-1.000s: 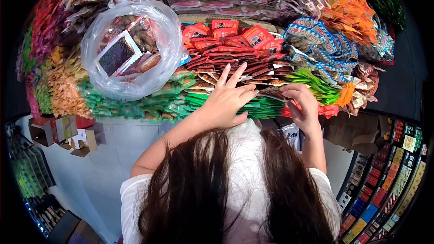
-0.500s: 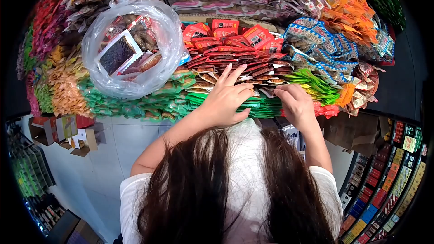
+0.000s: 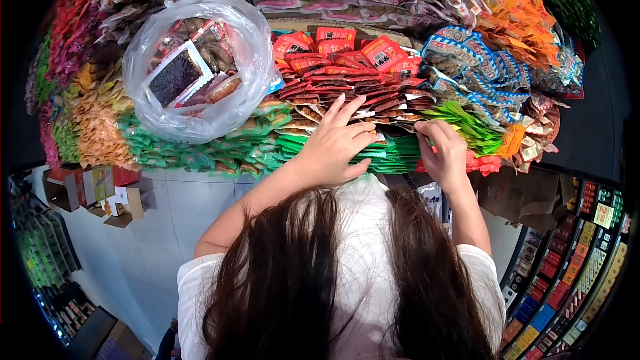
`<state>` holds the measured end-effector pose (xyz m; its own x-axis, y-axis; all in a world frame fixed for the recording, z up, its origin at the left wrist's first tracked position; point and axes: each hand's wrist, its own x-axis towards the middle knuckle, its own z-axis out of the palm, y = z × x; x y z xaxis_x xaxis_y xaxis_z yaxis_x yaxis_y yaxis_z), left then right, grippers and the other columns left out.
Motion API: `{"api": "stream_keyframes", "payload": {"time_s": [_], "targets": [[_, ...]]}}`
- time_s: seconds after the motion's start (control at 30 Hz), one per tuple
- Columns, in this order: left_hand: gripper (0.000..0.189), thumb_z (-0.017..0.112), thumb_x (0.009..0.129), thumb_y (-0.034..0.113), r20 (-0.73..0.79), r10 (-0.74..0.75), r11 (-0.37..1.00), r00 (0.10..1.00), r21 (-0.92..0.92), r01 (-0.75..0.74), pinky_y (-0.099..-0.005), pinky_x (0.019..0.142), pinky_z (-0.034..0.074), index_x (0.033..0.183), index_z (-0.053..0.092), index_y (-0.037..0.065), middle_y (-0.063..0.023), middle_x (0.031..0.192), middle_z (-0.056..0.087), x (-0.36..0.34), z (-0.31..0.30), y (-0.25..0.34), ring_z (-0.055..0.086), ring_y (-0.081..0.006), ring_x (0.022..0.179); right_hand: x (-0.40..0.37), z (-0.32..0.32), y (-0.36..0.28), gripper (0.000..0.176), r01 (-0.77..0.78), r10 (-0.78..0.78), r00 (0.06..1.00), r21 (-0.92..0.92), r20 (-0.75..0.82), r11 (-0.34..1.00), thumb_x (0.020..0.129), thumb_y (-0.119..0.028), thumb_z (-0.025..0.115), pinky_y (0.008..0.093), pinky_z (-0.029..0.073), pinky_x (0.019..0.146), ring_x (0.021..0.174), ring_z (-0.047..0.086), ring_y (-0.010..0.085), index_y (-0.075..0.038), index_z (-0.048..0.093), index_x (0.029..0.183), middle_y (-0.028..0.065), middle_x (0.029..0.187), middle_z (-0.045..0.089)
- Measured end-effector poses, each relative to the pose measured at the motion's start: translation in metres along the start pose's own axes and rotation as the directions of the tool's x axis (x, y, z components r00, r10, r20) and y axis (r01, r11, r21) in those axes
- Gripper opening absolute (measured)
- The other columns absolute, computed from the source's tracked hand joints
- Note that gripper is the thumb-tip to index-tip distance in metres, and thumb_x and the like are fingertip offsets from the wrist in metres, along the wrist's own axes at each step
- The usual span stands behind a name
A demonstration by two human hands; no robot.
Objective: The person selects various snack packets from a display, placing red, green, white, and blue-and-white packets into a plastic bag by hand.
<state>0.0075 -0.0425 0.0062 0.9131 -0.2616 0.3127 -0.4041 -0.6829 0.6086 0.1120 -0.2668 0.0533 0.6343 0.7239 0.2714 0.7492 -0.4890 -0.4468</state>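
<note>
Your left hand (image 3: 337, 145) lies flat on brown packets (image 3: 387, 103), fingers spread wide, holds nothing. Your right hand (image 3: 445, 155) curled at right end of same row, fingertips (image 3: 425, 127) on packet edge; real grip or only touch, cannot tell. Green packets (image 3: 393, 159) just under both hands. Plastic bag (image 3: 193, 67) with snacks lies left of row.

I see a row of flat brown packets (image 3: 383, 103), dark with red and pale edges, fanned and overlapped like shingles across the heap. Just in front of them, at the near edge, lies a band of green packets (image 3: 393, 159), stacked flat. The left hand (image 3: 333, 143) rests spread on both, fingers on the brown ones. The right hand (image 3: 445, 153) curls over the brown row's right end; I cannot tell whether it grips one.
</note>
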Motion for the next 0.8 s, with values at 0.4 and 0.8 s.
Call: {"api": "stream_keyframes", "payload": {"time_s": [0.4, 0.8], "targets": [[0.040, 0.073, 0.074, 0.023, 0.005, -0.011, 1.000, 1.000, 0.016, 0.011, -0.0613, 0.115, 0.019, 0.111, 0.067, 0.006, -0.0109, 0.123, 0.063, 0.000, 0.000, 0.002, 0.034, -0.0397, 0.139, 0.000, 0.006, -0.011, 0.024, 0.176, -0.164, 0.978, -0.085, 0.129, 0.981, 0.073, 0.004, 0.068, 0.0358, 0.056, 0.071, 0.084, 0.068, 0.0291, -0.003, 0.068, 0.096, 0.0111, 0.096, 0.069], [0.040, 0.073, 0.075, 0.020, -0.019, -0.005, 1.000, 1.000, 0.022, 0.006, -0.0606, 0.115, 0.019, 0.112, 0.067, 0.009, -0.0094, 0.122, 0.061, -0.002, 0.001, 0.002, 0.035, -0.0389, 0.138, 0.014, -0.009, -0.016, 0.017, 0.219, -0.167, 0.967, -0.296, 0.192, 0.930, 0.069, -0.003, 0.070, 0.0344, 0.052, 0.068, 0.086, 0.060, 0.0231, -0.008, 0.070, 0.086, 0.0032, 0.089, 0.062]]}}
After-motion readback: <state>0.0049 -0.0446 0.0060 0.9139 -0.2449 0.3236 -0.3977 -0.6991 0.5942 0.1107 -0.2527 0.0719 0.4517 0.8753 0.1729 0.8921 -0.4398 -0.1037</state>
